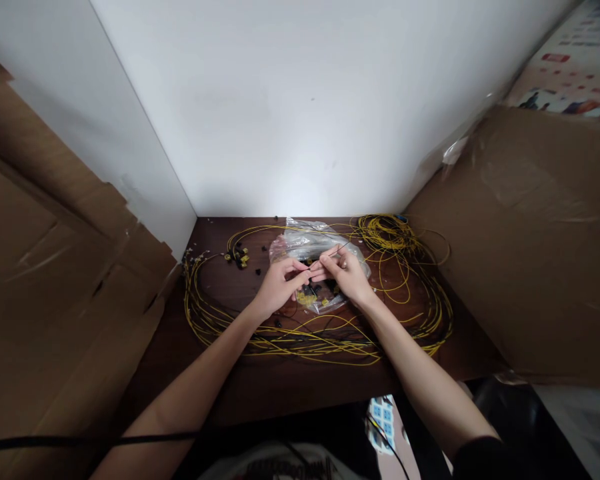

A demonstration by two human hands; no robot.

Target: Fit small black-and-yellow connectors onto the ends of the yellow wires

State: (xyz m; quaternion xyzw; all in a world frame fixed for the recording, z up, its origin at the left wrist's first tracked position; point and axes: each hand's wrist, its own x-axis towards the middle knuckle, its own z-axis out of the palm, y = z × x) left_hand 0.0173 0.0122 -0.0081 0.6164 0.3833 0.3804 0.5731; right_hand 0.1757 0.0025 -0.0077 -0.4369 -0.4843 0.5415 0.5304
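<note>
My left hand [281, 284] and my right hand [345, 272] meet over a clear plastic bag [307, 237] in the middle of the table. Both are closed in a pinch on a thin dark wire [341, 249], which shows above the fingers of my right hand. A tiny dark piece sits at the left fingertips, too small to name. Inside the open bag, below my hands, lie small yellow parts [307, 300] and black parts, partly covered by the fingers.
Yellow and black wires [325, 345] loop widely around the dark brown table [280, 393]. A tangled yellow coil [387, 233] lies at the back right. Small yellow and black connectors [238, 257] sit back left. Cardboard [530, 253] flanks both sides; a white panel [300, 120] stands behind.
</note>
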